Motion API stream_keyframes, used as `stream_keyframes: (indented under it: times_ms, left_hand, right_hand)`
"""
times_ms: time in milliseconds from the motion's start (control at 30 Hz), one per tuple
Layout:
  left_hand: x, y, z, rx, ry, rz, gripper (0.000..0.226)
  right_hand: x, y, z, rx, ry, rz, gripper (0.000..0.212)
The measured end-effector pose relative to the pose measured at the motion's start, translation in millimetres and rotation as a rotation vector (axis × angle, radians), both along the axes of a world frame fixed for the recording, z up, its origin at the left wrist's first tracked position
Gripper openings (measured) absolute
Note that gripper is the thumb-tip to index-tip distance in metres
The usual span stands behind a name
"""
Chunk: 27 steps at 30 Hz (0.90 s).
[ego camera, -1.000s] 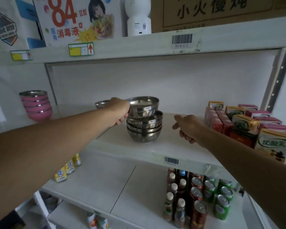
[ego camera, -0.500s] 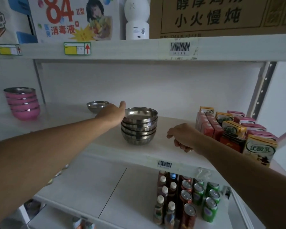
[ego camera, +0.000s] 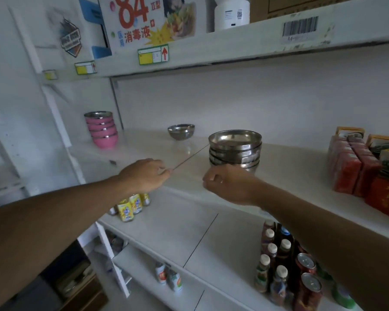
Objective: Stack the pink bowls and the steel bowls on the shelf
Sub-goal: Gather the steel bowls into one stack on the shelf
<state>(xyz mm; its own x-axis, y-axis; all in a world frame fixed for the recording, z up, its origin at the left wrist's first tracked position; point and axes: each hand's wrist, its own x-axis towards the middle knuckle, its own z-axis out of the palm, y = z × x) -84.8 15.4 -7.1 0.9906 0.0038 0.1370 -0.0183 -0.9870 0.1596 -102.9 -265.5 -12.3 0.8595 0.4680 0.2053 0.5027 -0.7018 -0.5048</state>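
Our left hand (ego camera: 144,173) and right hand (ego camera: 228,184) hang at the shelf (ego camera: 290,173) edge, both loosely curled and empty. Just beyond the right hand stands the steel stack (ego camera: 235,148), shiny nested bowls; our knuckles hide its base. Farther back one steel bowl (ego camera: 181,131) sits alone. At far left the pink stack (ego camera: 102,129) stands, its steel rims showing. Cartons (ego camera: 355,162) at right are cut off by the frame.

We see a polished steel bowl stack (ego camera: 235,149) near the front edge of the smooth, faintly glossy white shelf (ego camera: 290,167), glossy pink bowls (ego camera: 102,129) with metal rims, and shiny-wrapped cartons (ego camera: 355,162).
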Motion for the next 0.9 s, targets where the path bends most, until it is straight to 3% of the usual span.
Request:
stream_keyframes:
  times_ms: [233,567,900]
  left_hand:
    - [-24,58,4,0.007,-0.021,0.042,0.063]
    - [-22,169,-5,-0.176,-0.125,-0.048,0.046]
    - [36,223,-8,-0.176,-0.103,-0.111,0.056]
  right_hand:
    - [10,85,2,-0.13,-0.111,-0.054,0.047]
    - [34,186,6,-0.106,-0.044,-0.305,0.039]
    - [84,227,24,-0.224,-0.056,-0.431,0.047]
